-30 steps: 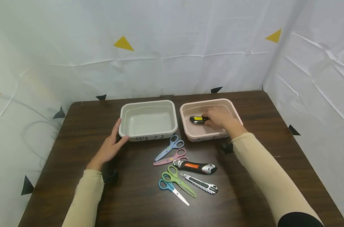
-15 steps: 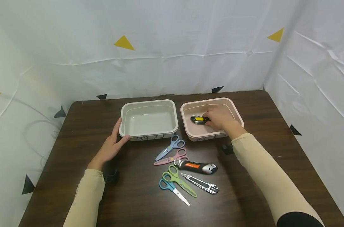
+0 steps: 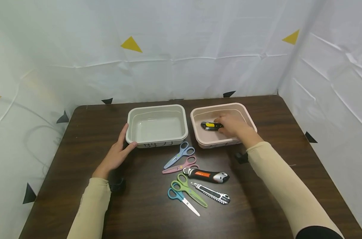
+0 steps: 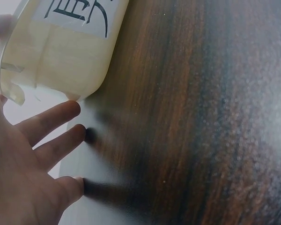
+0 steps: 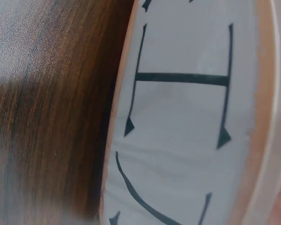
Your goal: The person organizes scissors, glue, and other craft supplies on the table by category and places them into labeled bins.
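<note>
My left hand (image 3: 114,156) rests at the near left corner of the grey-white bin (image 3: 157,138), thumb along the front and fingers against the left side. In the left wrist view several fingers (image 4: 61,145) stretch out beside the bin's labelled wall (image 4: 70,61). Inside the pink bin (image 3: 221,142), my right hand (image 3: 233,125) grips one end of a black utility knife (image 3: 209,125) with a yellow patch, low over the bin floor. The right wrist view is filled mostly by the pink bin's white label (image 5: 182,108); the knife is hidden there.
In front of the bins lie blue scissors (image 3: 179,156), pink scissors (image 3: 178,168), green scissors (image 3: 190,192) and teal-handled scissors (image 3: 184,200). Beside them are an orange-and-black cutter (image 3: 206,175) and a silver snap-off knife (image 3: 212,193). White sheeting (image 3: 175,79) stands behind the dark wooden table (image 3: 151,199).
My right wrist has shifted slightly to the right, with the fingers still at the utility knife in the pink bin. My left hand stays at its bin corner.
</note>
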The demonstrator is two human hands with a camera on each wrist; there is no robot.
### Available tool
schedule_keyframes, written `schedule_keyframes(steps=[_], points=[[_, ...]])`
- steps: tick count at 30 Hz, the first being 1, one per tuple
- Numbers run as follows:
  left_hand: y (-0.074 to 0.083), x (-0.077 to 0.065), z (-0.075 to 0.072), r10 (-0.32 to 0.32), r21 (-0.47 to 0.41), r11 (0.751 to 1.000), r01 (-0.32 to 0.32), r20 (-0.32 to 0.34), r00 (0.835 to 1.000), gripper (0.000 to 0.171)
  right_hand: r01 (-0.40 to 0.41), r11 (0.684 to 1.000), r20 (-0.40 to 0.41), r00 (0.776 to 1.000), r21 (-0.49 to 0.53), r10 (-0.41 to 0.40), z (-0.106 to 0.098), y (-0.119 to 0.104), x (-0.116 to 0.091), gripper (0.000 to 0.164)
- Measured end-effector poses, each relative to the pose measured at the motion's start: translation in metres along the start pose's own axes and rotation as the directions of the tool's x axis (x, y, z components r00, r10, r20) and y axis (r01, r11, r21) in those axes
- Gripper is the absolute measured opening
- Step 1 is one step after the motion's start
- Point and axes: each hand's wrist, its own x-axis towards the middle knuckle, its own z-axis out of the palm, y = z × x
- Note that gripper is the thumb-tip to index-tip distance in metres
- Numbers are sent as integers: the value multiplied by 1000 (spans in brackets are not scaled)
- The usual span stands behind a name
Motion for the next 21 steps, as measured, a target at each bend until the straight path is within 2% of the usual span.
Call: schedule_keyframes(steps=[6, 11, 17, 21], points=[[0, -2, 1, -8, 5, 1000, 8, 6, 1000, 81, 32, 999, -63, 997, 2, -32, -3, 2, -8, 38], [-2, -1, 2, -14, 2, 1000, 14, 3, 1000, 81, 49, 999, -130, 990, 22, -46, -11, -5, -19, 34], [-1, 1, 2, -8, -1, 1000, 8, 2, 1000, 82, -42, 999, -199, 979, -1, 41, -25, -21, -38, 36], [-1, 0, 1, -10, 0, 1000, 10, -3, 1000, 82, -85, 996, -257, 963, -3, 81, -33, -34, -49, 36]])
